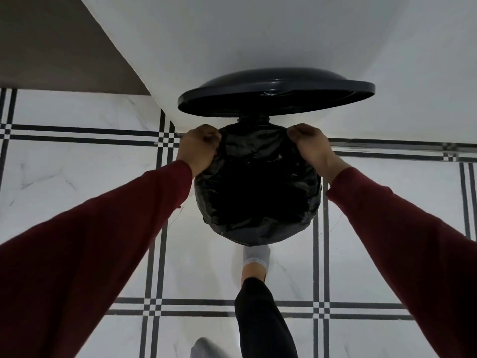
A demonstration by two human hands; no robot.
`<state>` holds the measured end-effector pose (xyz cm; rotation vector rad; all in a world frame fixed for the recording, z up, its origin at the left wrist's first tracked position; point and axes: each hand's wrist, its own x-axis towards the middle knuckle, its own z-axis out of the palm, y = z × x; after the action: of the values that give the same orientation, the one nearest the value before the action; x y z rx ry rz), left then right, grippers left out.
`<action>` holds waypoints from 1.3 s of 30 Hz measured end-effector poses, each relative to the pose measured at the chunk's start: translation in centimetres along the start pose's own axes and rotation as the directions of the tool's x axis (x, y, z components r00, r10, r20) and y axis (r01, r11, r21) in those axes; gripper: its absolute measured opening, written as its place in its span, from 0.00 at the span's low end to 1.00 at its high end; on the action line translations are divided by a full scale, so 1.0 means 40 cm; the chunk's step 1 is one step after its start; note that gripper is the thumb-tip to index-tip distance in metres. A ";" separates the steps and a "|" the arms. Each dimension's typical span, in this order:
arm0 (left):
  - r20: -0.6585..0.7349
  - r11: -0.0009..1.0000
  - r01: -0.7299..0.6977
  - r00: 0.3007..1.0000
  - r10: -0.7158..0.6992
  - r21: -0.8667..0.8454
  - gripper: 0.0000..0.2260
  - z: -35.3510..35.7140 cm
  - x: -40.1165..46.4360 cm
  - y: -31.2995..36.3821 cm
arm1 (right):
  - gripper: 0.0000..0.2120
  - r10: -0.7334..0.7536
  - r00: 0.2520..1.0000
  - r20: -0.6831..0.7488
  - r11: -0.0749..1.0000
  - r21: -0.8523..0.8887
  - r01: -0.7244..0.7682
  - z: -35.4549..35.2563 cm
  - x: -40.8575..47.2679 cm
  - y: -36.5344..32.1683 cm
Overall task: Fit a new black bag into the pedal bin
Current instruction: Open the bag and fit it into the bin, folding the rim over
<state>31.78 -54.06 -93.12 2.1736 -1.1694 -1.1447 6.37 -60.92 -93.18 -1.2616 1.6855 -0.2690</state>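
The pedal bin stands against a white wall with its dark round lid (276,93) raised. A black bag (258,192) lines the bin's mouth and drapes over the rim, so the bin's body is hidden. My left hand (200,147) grips the bag's edge at the far left of the rim. My right hand (309,143) grips the bag's edge at the far right of the rim. A foot in a white sock (256,257) rests at the bin's front base, where the pedal is hidden.
The floor (77,177) is white marble-look tile with black line borders. A white wall (258,34) rises right behind the bin, and a brown surface (51,42) fills the upper left corner. My other socked foot (204,347) shows at the bottom edge.
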 end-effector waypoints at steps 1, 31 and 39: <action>0.015 0.999 0.046 0.999 -0.046 0.004 0.15 0.002 0.006 0.004 | 0.13 0.055 0.998 0.017 0.996 0.070 -0.056 0.004 0.013 -0.003; 0.162 0.816 0.440 0.898 -0.410 -0.375 0.27 0.026 0.015 -0.028 | 0.25 0.133 0.982 -0.137 0.980 -0.130 -0.151 0.050 0.073 -0.006; 0.041 0.918 0.300 0.953 -0.300 -0.259 0.18 0.031 0.022 -0.045 | 0.25 0.032 0.986 -0.165 0.988 -0.141 -0.056 0.038 0.069 0.011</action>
<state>31.93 -53.77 -95.45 2.1882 -0.6488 -1.3402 7.36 -62.46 -95.78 -1.3369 1.8987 -0.2309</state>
